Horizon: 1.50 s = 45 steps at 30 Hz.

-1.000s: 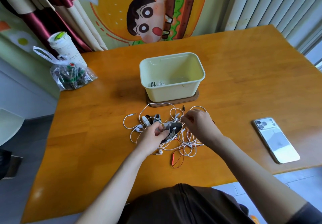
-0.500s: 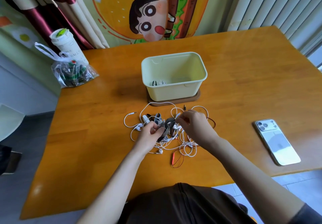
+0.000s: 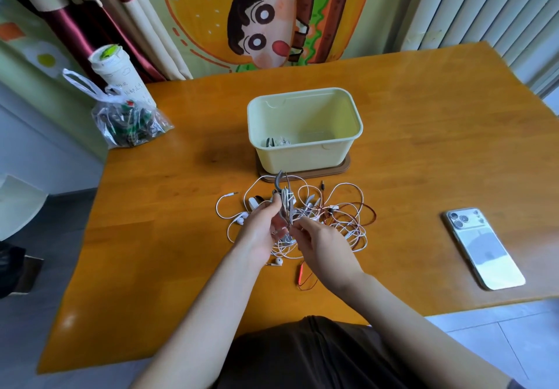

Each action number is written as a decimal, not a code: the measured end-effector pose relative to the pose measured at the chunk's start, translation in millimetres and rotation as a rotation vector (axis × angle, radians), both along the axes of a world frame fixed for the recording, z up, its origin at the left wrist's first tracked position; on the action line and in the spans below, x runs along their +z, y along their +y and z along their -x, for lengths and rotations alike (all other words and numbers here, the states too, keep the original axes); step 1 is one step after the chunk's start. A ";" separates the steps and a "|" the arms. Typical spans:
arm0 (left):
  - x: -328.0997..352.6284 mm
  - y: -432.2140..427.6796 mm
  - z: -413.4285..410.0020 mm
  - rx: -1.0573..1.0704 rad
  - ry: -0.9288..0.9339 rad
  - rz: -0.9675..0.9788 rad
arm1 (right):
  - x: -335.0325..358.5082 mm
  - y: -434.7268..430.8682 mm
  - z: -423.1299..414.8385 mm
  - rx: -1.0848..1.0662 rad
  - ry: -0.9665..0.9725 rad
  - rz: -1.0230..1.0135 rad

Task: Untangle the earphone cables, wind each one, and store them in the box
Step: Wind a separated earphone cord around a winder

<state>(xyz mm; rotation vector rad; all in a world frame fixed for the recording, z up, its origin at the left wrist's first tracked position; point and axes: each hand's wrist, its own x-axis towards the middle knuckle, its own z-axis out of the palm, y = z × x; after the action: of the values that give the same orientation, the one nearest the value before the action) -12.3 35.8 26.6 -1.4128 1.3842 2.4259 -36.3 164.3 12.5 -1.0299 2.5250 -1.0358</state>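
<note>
The tangle of white, grey and red-brown earphone cables (image 3: 335, 221) lies on the orange wooden bench (image 3: 423, 146), just in front of the box. My left hand (image 3: 261, 230) grips a flat grey cord bundle (image 3: 285, 204) and holds it upright over the heap, with its hooked end poking out above. My right hand (image 3: 320, 243) pinches the tangle just below that bundle. The two hands are close together, nearly touching. I cannot tell which cord the right fingers have, because the strands cross under my knuckles and both palms hide the middle of the heap. A loose white earbud (image 3: 278, 261) shows beside my left wrist. A small red plug (image 3: 300, 273) on a thin wire shows beside my right.

The pale yellow plastic box (image 3: 302, 159) stands on a brown oval mat (image 3: 343, 167). Its near wall hides most of its floor. Only the top of a wound white and grey earphone set (image 3: 276, 141) peeks out in the near left corner.

Well apart to the right, a silver-white smartphone (image 3: 484, 249) lies face down with its lenses at the far end. There is a faint mark on its back that is too blurred for me to name.

At the far left corner sits a clear knotted plastic bag (image 3: 130, 122). I cannot identify its dark green and red contents. Behind it stands a white paper cup (image 3: 119, 77) with dark writing on its side, too small to read. The cartoon-boy wall cloth (image 3: 263, 26) is cut off at the top edge.
</note>
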 end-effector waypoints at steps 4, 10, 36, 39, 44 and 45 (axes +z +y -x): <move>8.0 4.4 2.1 0.026 0.065 -0.161 | -8.9 7.4 5.4 -0.026 -0.106 -0.011; 5.5 -4.3 -11.3 -0.443 0.130 0.148 | -8.4 26.0 40.9 -0.118 -0.133 -0.040; -10.2 -15.5 -16.8 -0.656 0.037 0.768 | 20.9 14.5 50.9 -0.159 -0.061 0.045; -10.0 -15.6 -17.6 -0.639 0.047 0.755 | 21.4 13.1 49.7 -0.144 -0.072 0.067; -7.9 -16.5 -19.6 -0.636 0.047 0.703 | 22.5 14.1 49.8 -0.110 -0.133 0.114; -7.6 -17.0 -19.7 -0.641 0.052 0.664 | 23.3 14.3 51.3 -0.112 -0.169 0.137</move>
<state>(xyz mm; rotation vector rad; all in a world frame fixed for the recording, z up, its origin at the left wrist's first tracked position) 7.4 18.7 19.1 -0.7433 2.3317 1.6705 -87.6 178.6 35.8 -0.8037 2.4263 -1.2847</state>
